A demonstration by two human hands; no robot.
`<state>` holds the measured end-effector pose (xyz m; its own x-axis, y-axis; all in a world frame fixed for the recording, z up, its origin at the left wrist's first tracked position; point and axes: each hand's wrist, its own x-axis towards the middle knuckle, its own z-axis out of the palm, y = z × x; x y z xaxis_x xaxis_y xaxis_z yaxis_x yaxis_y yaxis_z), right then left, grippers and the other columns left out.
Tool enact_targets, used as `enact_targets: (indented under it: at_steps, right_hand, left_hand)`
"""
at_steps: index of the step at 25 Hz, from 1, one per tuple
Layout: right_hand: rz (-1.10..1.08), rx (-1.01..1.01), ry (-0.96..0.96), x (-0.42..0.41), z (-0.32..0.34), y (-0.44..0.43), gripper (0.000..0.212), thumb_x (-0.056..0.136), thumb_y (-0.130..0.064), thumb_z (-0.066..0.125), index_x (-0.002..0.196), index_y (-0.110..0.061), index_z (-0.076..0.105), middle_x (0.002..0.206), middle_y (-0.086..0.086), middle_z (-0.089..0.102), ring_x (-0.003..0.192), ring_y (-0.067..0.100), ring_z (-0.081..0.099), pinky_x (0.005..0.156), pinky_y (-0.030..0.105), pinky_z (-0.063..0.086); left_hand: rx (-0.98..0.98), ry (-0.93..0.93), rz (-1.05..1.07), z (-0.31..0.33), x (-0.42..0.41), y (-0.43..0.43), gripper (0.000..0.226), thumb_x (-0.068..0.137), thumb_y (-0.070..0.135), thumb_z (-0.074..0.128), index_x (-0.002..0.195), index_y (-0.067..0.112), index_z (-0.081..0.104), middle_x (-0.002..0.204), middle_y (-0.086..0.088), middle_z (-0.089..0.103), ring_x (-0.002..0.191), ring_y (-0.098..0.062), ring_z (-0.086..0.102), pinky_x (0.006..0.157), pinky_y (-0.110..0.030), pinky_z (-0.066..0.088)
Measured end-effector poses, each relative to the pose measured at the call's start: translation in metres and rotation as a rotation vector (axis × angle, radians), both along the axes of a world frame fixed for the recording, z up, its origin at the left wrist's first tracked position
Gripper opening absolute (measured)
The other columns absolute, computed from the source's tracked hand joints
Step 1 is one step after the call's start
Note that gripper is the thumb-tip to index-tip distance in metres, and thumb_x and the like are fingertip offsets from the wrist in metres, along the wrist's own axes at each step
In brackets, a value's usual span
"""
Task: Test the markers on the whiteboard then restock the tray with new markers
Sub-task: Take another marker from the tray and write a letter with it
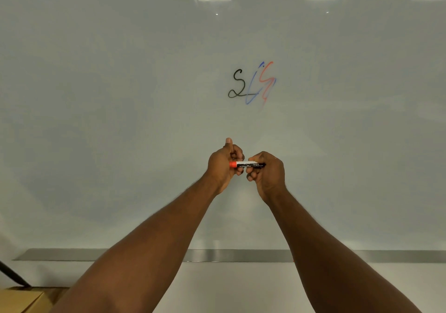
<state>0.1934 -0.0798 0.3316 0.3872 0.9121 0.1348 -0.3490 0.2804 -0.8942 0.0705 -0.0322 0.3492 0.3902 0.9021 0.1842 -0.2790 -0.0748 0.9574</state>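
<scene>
A red-capped marker (246,164) with a black and white barrel lies level between both hands, in front of the whiteboard (120,95). My left hand (223,165) grips its red cap end, thumb pointing up. My right hand (266,171) holds the barrel end with curled fingers. Above the hands the board carries a black squiggle (237,84), a blue stroke (253,88) and a red stroke (266,78), partly overlapping. The metal marker tray (229,255) runs along the board's lower edge, partly hidden by my forearms; no markers show on it.
A cardboard box (21,299) sits at the lower left corner, with a dark rod (13,275) slanting down to it. Ceiling lights reflect at the top of the board.
</scene>
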Motion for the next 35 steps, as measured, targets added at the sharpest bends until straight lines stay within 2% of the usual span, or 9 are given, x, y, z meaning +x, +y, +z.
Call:
enact_targets:
  at_steps: [4,7,12,16,20,24,28,31,35]
  right_hand:
    - [0.011,-0.022,0.081,-0.007,-0.007,0.006,0.023,0.081,-0.002,0.046,0.065,-0.002,0.064,0.057,0.017,0.055,0.048,0.024,0.044,0.047,0.030,0.038]
    - [0.051,-0.014,0.050,-0.007,-0.013,0.009,0.025,0.083,-0.003,0.045,0.066,-0.002,0.064,0.059,0.018,0.055,0.049,0.024,0.044,0.049,0.031,0.039]
    - [0.207,0.012,-0.119,0.002,-0.033,0.005,0.022,0.088,-0.006,0.047,0.087,0.003,0.067,0.074,0.025,0.063,0.058,0.026,0.054,0.055,0.032,0.046]
    - [0.216,-0.011,-0.262,0.011,-0.044,0.003,0.019,0.093,0.000,0.052,0.098,0.002,0.070,0.088,0.026,0.072,0.066,0.025,0.063,0.061,0.032,0.054]
    - [0.134,-0.061,-0.527,0.019,-0.060,0.001,0.023,0.084,0.006,0.063,0.097,-0.007,0.077,0.085,0.008,0.075,0.076,0.019,0.067,0.069,0.029,0.056]
    - [0.040,-0.002,-0.978,0.018,-0.089,0.002,0.026,0.084,-0.003,0.071,0.103,-0.020,0.078,0.096,-0.006,0.075,0.082,0.000,0.066,0.075,0.014,0.048]
    - [-0.016,0.032,-1.289,0.010,-0.109,0.000,0.025,0.088,-0.014,0.070,0.110,-0.023,0.077,0.106,-0.005,0.074,0.096,0.011,0.064,0.088,0.023,0.045]
    - [-0.013,0.041,-1.374,0.001,-0.118,-0.004,0.026,0.087,-0.015,0.070,0.110,-0.025,0.075,0.106,-0.007,0.074,0.097,0.015,0.065,0.092,0.030,0.045]
    - [-0.002,0.087,-1.445,-0.014,-0.138,-0.010,0.025,0.085,-0.011,0.070,0.108,-0.021,0.075,0.103,-0.003,0.074,0.091,0.021,0.068,0.087,0.039,0.052]
  left_hand:
    - [-0.027,-0.023,0.030,0.000,0.000,0.004,0.057,0.106,0.043,0.031,0.066,0.008,0.051,0.060,-0.007,0.050,0.050,-0.021,0.044,0.053,-0.032,0.039]
    - [-0.029,0.023,0.030,-0.006,-0.006,0.005,0.055,0.106,0.043,0.032,0.068,0.009,0.050,0.064,-0.009,0.051,0.050,-0.020,0.044,0.052,-0.031,0.040]
    - [-0.004,0.360,0.086,-0.014,-0.028,0.004,0.058,0.102,0.056,0.032,0.081,0.011,0.061,0.061,-0.006,0.057,0.043,-0.014,0.042,0.044,-0.023,0.034]
    - [0.006,0.538,0.101,-0.025,-0.046,0.006,0.052,0.103,0.048,0.039,0.080,0.009,0.065,0.056,-0.005,0.052,0.043,-0.013,0.039,0.044,-0.024,0.030]
    - [0.206,0.663,0.077,-0.050,-0.061,0.005,0.021,0.098,0.022,0.056,0.099,0.010,0.073,0.072,-0.006,0.066,0.056,-0.017,0.057,0.052,-0.023,0.043]
    - [0.492,0.972,0.061,-0.079,-0.068,0.001,0.020,0.092,0.029,0.068,0.107,0.018,0.074,0.092,0.001,0.073,0.081,-0.015,0.065,0.076,-0.028,0.052]
    - [0.615,1.158,0.135,-0.100,-0.071,-0.008,0.021,0.092,0.033,0.067,0.109,0.022,0.073,0.093,0.002,0.073,0.077,-0.015,0.062,0.071,-0.031,0.051]
    - [0.658,1.245,0.182,-0.112,-0.078,-0.015,0.020,0.092,0.036,0.065,0.107,0.024,0.073,0.090,0.004,0.073,0.073,-0.014,0.062,0.067,-0.027,0.049]
    - [0.657,1.330,0.239,-0.132,-0.091,-0.028,0.020,0.092,0.040,0.063,0.103,0.026,0.072,0.085,0.005,0.073,0.070,-0.015,0.063,0.066,-0.029,0.051]
